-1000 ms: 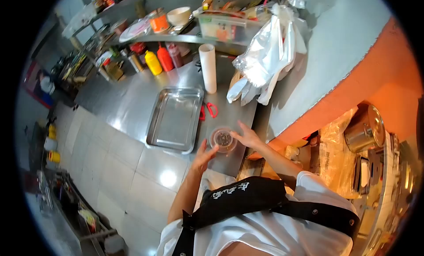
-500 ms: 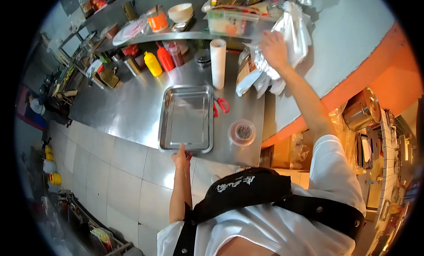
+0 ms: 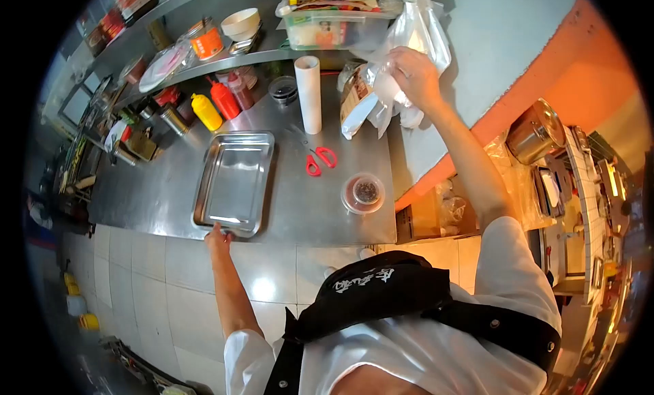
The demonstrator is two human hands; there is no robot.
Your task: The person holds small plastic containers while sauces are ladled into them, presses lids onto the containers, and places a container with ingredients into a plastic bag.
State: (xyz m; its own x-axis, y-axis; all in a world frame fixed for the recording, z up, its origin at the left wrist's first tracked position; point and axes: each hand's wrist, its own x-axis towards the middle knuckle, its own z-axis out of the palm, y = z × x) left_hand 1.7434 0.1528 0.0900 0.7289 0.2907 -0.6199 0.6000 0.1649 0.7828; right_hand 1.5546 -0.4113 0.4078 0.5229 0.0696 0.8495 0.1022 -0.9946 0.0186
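My left hand [image 3: 219,237] grips the near edge of a shallow steel tray [image 3: 235,180], thumb over the rim. The tray lies on the steel counter [image 3: 293,211]. At the right, my right hand [image 3: 415,76] has its fingers pinched on thin clear plastic [image 3: 381,78] beside a hanging white plastic bag [image 3: 424,27]. A brown and white packet [image 3: 357,102] leans just left of that hand. Between the tray and a lidded round tub [image 3: 363,192] lie red-handled scissors [image 3: 321,161].
A white roll [image 3: 308,95] stands behind the scissors. Yellow [image 3: 206,112] and red [image 3: 224,100] squeeze bottles stand at the back left. Above them a shelf holds a bowl [image 3: 241,24] and a clear plastic bin [image 3: 334,31]. An orange-edged wall [image 3: 490,122] borders the right.
The tray has shifted left with my left hand, away from the scissors, which now show fully. My right hand has closed from spread fingers onto the plastic. The view has shifted slightly.
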